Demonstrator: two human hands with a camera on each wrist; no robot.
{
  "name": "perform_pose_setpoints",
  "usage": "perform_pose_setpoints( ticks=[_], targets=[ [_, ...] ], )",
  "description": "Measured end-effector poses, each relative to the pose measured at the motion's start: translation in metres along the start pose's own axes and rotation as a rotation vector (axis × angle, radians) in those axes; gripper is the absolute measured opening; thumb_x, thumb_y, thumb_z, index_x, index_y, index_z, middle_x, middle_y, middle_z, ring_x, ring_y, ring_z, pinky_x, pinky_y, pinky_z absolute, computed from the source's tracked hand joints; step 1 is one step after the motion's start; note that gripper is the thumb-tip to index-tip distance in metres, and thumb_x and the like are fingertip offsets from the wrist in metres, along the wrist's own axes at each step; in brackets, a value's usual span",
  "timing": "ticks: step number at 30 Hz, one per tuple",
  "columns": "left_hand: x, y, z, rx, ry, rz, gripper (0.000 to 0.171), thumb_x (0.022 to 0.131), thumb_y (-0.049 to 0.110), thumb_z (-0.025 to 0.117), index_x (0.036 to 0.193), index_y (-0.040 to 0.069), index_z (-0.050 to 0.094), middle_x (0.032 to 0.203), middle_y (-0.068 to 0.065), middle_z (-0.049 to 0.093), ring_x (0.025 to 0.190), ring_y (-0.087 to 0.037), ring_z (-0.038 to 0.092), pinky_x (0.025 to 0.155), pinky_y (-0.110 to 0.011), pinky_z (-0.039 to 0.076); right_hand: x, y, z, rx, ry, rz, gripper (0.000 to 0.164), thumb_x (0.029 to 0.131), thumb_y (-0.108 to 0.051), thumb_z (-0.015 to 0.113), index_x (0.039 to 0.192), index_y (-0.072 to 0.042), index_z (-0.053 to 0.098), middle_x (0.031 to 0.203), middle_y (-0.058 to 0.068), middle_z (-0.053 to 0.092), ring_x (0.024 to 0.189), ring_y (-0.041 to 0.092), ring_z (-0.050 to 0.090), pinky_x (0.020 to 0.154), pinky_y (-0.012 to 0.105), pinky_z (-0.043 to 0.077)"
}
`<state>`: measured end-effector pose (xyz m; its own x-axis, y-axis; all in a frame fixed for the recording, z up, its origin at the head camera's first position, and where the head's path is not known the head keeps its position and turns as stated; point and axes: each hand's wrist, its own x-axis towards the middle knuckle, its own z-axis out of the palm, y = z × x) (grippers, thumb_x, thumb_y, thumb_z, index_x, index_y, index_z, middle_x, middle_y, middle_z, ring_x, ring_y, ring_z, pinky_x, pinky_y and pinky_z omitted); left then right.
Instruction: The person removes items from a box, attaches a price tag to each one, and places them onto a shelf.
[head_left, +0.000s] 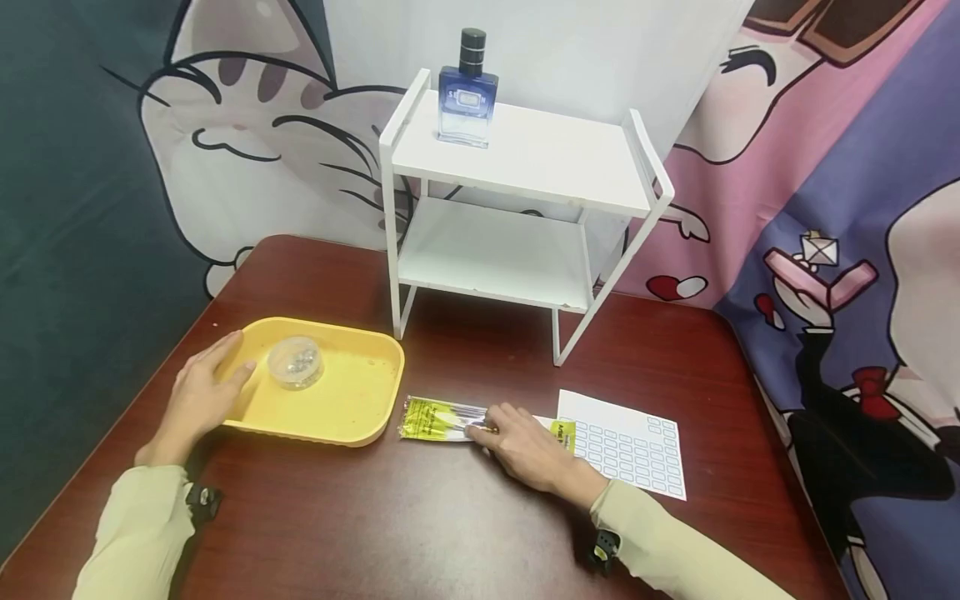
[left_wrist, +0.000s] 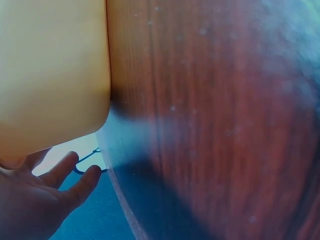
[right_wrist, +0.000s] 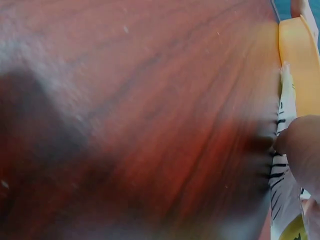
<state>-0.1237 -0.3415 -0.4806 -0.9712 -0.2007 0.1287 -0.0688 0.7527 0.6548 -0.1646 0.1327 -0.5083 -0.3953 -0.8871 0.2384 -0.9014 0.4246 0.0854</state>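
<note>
In the head view a yellow tray [head_left: 352, 392] sits at the left of the table. My left hand [head_left: 201, 396] is at its left side, fingers extended along the rim and thumb reaching over the inside. The left wrist view has the fingers [left_wrist: 82, 187] spread beside the tray's corner. Inside the tray is a round clear container [head_left: 296, 363] with small shiny bits. Right of the tray lies a clear and yellow-green packet of paintbrushes [head_left: 435, 421]. My right hand [head_left: 525, 446] pinches its middle from above, covering part of it.
A white sheet with rows of blue-outlined boxes [head_left: 630, 450] lies partly under the packet's right end. Behind stands a white two-tier shelf [head_left: 555, 158], with a blue perfume bottle [head_left: 467, 100] on top. Printed curtains hang behind the brown table [head_left: 375, 517].
</note>
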Motion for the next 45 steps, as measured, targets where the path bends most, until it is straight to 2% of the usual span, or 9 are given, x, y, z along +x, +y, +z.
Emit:
perform_pose_setpoints(
  ticks=[8, 12, 16, 22, 27, 31, 35, 40, 45],
  targets=[
    [0.001, 0.005, -0.009, 0.04, -0.027, 0.022, 0.06, 0.101, 0.026, 0.055, 0.151, -0.002, 0.037, 0.157, -0.03, 0.032, 0.14, -0.058, 0.026, 0.11, -0.073, 0.019, 0.003, -0.003, -0.013, 0.049, -0.03, 0.047, 0.031, 0.096, -0.022, 0.063, 0.127, -0.02, 0.068, 0.095, -0.001, 0.056, 0.082, 0.014, 0.048, 0.067, 0.025, 0.04],
    [0.002, 0.01, -0.019, 0.047, 0.013, 0.064, 0.058, 0.1, 0.024, 0.057, 0.149, -0.003, 0.04, 0.156, -0.032, 0.031, 0.138, -0.06, 0.027, 0.107, -0.076, 0.019, 0.008, 0.006, -0.028, 0.175, 0.039, 0.102, 0.025, 0.09, -0.019, 0.072, 0.115, -0.014, 0.072, 0.093, -0.001, 0.057, 0.084, 0.014, 0.052, 0.07, 0.028, 0.045],
    [0.003, 0.021, -0.022, 0.028, 0.053, 0.104, 0.058, 0.098, 0.021, 0.06, 0.149, -0.001, 0.041, 0.155, -0.033, 0.032, 0.138, -0.061, 0.027, 0.105, -0.078, 0.018, -0.001, 0.024, -0.046, 0.303, 0.123, 0.24, 0.028, 0.089, -0.016, 0.073, 0.116, -0.007, 0.071, 0.1, 0.003, 0.062, 0.092, 0.017, 0.057, 0.077, 0.033, 0.052],
    [0.0, 0.052, -0.015, -0.015, 0.106, 0.188, 0.058, 0.093, 0.016, 0.067, 0.147, 0.003, 0.047, 0.153, -0.03, 0.038, 0.138, -0.056, 0.031, 0.109, -0.074, 0.021, -0.043, 0.064, -0.072, 0.455, 0.116, 0.577, 0.045, 0.089, -0.014, 0.074, 0.131, -0.004, 0.062, 0.113, 0.017, 0.066, 0.1, 0.035, 0.066, 0.085, 0.049, 0.056],
    [-0.005, 0.087, -0.003, -0.065, 0.119, 0.288, 0.06, 0.089, 0.01, 0.07, 0.145, 0.007, 0.051, 0.151, -0.026, 0.043, 0.136, -0.053, 0.036, 0.109, -0.071, 0.025, -0.099, 0.092, -0.079, 0.452, -0.096, 0.756, 0.072, 0.08, -0.018, 0.083, 0.142, -0.002, 0.05, 0.126, 0.026, 0.059, 0.113, 0.042, 0.059, 0.094, 0.059, 0.05],
    [-0.008, 0.124, 0.01, -0.079, 0.073, 0.375, 0.062, 0.085, 0.008, 0.074, 0.143, 0.007, 0.053, 0.15, -0.024, 0.046, 0.135, -0.05, 0.039, 0.107, -0.069, 0.029, -0.137, 0.103, -0.077, 0.457, -0.229, 0.862, 0.093, 0.07, -0.028, 0.091, 0.146, -0.001, 0.043, 0.134, 0.031, 0.052, 0.119, 0.044, 0.051, 0.096, 0.063, 0.046],
    [-0.009, 0.159, 0.031, -0.064, -0.031, 0.438, 0.062, 0.086, 0.011, 0.075, 0.144, 0.011, 0.053, 0.153, -0.019, 0.044, 0.139, -0.045, 0.038, 0.109, -0.069, 0.029, -0.161, 0.108, -0.072, 0.462, -0.255, 0.916, 0.103, 0.064, -0.031, 0.094, 0.147, 0.0, 0.041, 0.138, 0.036, 0.046, 0.124, 0.051, 0.045, 0.098, 0.068, 0.042],
    [-0.012, 0.194, 0.078, -0.061, -0.217, 0.509, 0.064, 0.09, 0.02, 0.073, 0.148, 0.018, 0.048, 0.158, -0.013, 0.038, 0.145, -0.039, 0.034, 0.116, -0.065, 0.026, -0.174, 0.112, -0.065, 0.424, -0.239, 0.917, 0.106, 0.059, -0.035, 0.095, 0.145, -0.001, 0.043, 0.136, 0.035, 0.047, 0.121, 0.053, 0.044, 0.097, 0.068, 0.04],
    [-0.017, 0.221, 0.132, -0.061, -0.335, 0.594, 0.065, 0.089, 0.025, 0.074, 0.148, 0.02, 0.048, 0.156, -0.01, 0.043, 0.144, -0.034, 0.038, 0.117, -0.06, 0.029, -0.177, 0.115, -0.061, 0.36, -0.273, 0.914, 0.108, 0.056, -0.038, 0.096, 0.145, -0.005, 0.046, 0.123, 0.029, 0.052, 0.109, 0.043, 0.047, 0.087, 0.055, 0.044]
  ],
)
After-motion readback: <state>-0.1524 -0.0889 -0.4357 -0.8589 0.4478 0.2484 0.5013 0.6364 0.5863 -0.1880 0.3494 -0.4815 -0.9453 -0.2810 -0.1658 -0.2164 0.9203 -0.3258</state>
